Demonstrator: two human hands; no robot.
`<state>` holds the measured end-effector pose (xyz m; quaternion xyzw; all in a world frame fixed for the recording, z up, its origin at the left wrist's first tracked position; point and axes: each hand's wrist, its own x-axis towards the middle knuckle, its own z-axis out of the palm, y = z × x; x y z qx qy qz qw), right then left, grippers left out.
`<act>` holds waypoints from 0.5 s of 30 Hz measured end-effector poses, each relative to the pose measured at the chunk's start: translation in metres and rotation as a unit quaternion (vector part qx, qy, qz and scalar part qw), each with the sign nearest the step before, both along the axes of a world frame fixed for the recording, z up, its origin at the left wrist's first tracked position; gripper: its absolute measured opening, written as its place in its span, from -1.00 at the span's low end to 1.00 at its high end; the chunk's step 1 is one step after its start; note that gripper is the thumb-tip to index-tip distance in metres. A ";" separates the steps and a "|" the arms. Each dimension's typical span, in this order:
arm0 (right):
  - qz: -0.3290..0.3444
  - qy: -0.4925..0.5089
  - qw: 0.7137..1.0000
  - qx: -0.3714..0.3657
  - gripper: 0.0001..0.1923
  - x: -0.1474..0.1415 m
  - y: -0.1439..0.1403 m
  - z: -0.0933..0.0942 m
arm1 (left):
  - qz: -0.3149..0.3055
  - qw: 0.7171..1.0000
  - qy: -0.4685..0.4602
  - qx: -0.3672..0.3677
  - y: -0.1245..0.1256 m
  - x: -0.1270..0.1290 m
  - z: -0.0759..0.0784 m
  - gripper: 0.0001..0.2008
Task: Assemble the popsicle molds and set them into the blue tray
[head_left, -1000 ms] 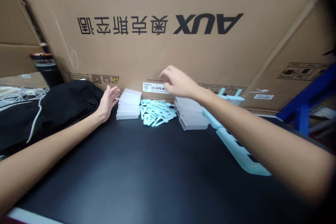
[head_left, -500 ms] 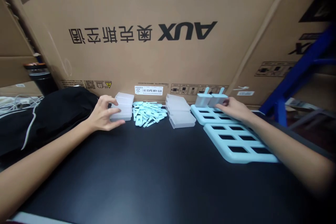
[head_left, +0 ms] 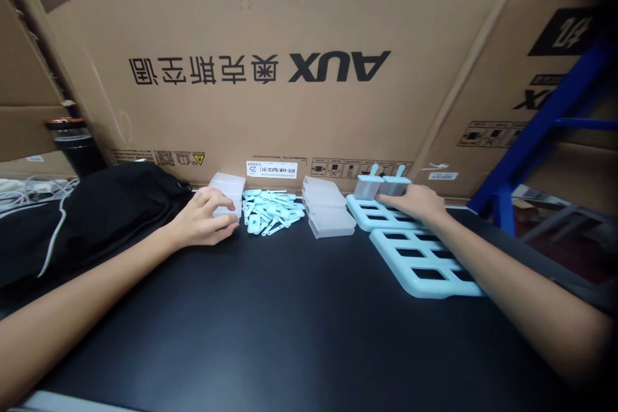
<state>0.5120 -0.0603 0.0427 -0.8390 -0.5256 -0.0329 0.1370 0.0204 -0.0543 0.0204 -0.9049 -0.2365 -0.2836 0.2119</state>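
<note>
My left hand (head_left: pixel 205 222) curls lightly around the left stack of clear lids (head_left: pixel 226 196), while my right hand (head_left: pixel 412 203) pinches a filled popsicle mold (head_left: pixel 393 185) standing on the blue tray (head_left: pixel 386 215) beneath it.

Left hand (head_left: pixel 205 222) gripped a clear box (head_left: pixel 226 193) on the black surface (head_left: pixel 290 309). Right hand (head_left: pixel 410 201) touched a popsicle mould (head_left: pixel 393 185) on the blue tray (head_left: pixel 381 215).

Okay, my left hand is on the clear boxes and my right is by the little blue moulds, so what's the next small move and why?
Probably lift the top clear box off its stack with the left hand: the fingers already curl around that stack, while the right hand merely rests against a mould cup on the blue tray.
</note>
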 end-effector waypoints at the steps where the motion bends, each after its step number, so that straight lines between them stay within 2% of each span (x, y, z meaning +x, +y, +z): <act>1: -0.004 -0.002 1.000 0.004 -0.30 -0.002 -0.001 -0.001 | 0.007 1.000 0.008 0.000 0.000 0.001 0.001 -0.96; 6: -0.023 -0.013 1.000 0.011 -0.31 -0.009 -0.006 -0.003 | -0.003 0.998 0.056 -0.023 -0.004 0.007 0.003 -0.91; 10: -0.028 -0.025 0.999 0.012 -0.34 -0.013 -0.006 -0.001 | -0.070 0.995 0.066 0.004 -0.012 0.014 0.005 -0.95; 15: -0.015 -0.019 1.000 0.004 -0.26 -0.015 -0.009 0.001 | -0.144 0.985 0.071 0.058 -0.027 0.027 0.007 -0.95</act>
